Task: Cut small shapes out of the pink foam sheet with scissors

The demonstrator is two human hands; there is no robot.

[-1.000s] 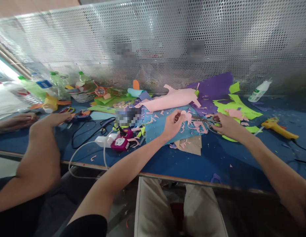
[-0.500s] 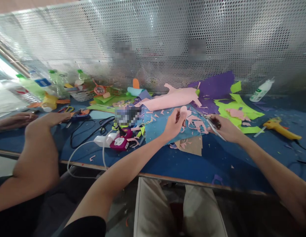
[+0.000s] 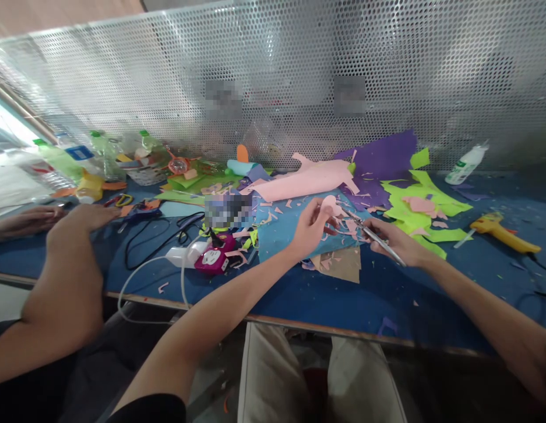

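Left hand (image 3: 308,228) pinches a small rounded pink paper cutout (image 3: 331,205); right hand (image 3: 389,241) grips metal scissors (image 3: 370,235), thin blades pointing at it. Both hover over a flat blue sheet (image 3: 284,229) mid-table, amid jagged pink scraps. Blue table (image 3: 453,294), yellow glue gun (image 3: 502,230) near right edge.

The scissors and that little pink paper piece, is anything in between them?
Nothing visible. The right hand holds the scissors, and their tips point straight at the pink paper piece pinched in the left hand. Only loose pink scraps lie below on the blue sheet, not between them.
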